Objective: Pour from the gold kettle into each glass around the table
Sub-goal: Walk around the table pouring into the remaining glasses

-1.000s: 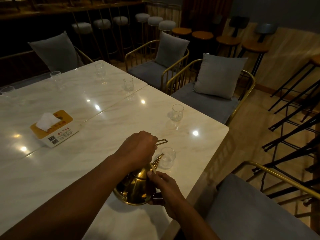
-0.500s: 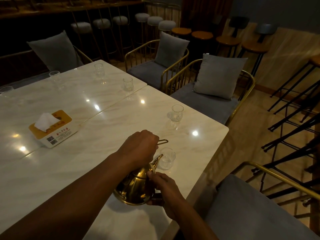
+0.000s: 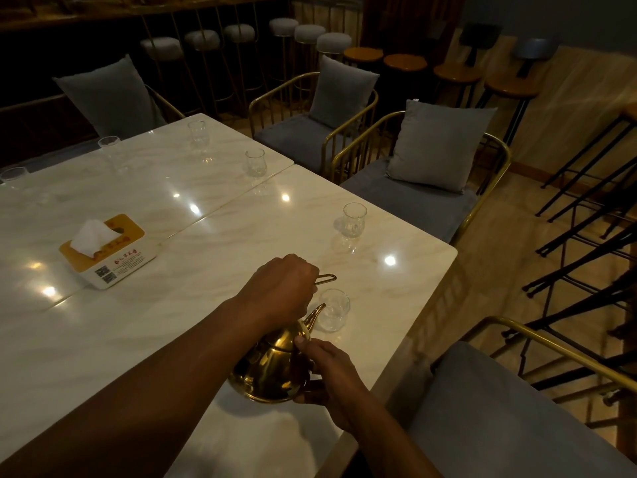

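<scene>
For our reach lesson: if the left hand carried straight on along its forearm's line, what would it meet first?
Probably the clear stemmed glass standing farther ahead; the left hand may pass above it, depth unclear.

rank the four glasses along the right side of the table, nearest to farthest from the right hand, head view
1. spout glass, just ahead of the right hand on the gold kettle
2. mid-edge glass, farther up the right edge
3. seam glass, by the join in the table
4. far-corner glass, at the back corner
</scene>
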The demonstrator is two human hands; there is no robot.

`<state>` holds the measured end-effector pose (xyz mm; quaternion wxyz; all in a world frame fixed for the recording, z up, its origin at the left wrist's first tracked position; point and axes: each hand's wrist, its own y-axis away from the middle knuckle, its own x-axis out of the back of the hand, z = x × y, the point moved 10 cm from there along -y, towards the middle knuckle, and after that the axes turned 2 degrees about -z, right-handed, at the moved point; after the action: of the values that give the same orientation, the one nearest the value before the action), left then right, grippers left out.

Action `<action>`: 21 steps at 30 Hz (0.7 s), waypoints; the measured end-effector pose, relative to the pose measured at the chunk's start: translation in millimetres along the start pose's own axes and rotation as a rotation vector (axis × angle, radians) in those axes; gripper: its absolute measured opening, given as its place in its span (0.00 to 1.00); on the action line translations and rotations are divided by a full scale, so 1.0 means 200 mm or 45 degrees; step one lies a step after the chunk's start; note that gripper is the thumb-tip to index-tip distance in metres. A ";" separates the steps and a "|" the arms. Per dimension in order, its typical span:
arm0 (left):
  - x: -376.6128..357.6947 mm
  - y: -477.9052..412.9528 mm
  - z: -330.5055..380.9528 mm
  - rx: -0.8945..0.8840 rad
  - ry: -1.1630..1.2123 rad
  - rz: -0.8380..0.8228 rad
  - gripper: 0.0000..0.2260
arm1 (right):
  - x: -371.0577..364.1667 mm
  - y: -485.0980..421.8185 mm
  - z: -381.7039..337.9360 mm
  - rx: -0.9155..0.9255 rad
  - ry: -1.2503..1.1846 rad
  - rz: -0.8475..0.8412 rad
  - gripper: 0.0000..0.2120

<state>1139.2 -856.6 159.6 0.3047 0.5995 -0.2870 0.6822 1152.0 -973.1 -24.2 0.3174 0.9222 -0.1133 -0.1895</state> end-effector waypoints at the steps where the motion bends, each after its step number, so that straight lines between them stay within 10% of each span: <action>1: 0.00 0.00 0.00 0.004 0.002 -0.003 0.08 | 0.00 0.00 0.00 0.002 -0.001 0.001 0.24; 21: 0.00 0.07 -0.02 0.061 0.091 -0.033 0.11 | 0.03 -0.01 0.04 -0.009 0.034 0.014 0.26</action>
<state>1126.4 -863.4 159.3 0.3092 0.5854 -0.2517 0.7059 1154.6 -978.0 -31.7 0.3230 0.9229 -0.1137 -0.1758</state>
